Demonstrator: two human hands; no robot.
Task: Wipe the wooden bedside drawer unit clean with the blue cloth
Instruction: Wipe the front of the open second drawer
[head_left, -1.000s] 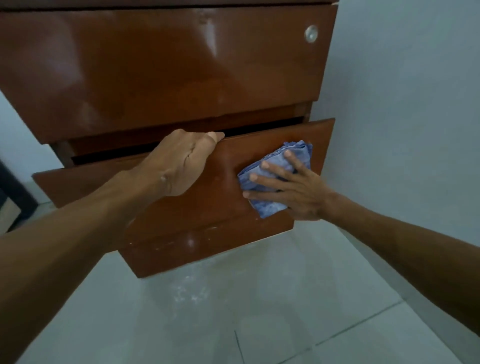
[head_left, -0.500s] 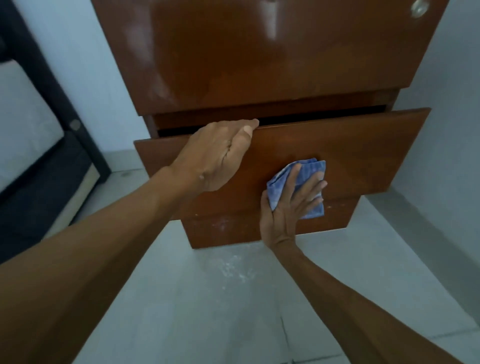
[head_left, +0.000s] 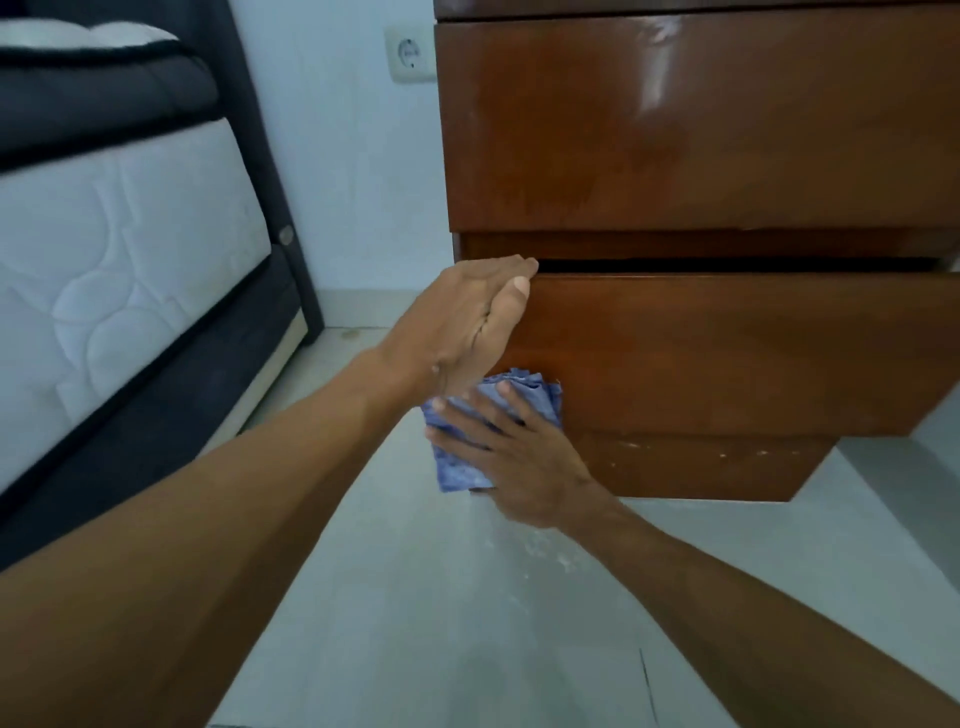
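Both hands work mid-frame — our left hand (head_left: 470, 322) grips the glossy brown wooden drawer front (head_left: 727, 353); our right hand (head_left: 519, 457) presses the folded blue cloth (head_left: 462, 462) flat, fingers spread.

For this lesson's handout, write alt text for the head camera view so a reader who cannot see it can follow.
A right hand presses a folded blue cloth flat against the lower left corner of a wooden drawer front, while the left hand grips that drawer's top edge. The drawer stands slightly open; a bed is at left.
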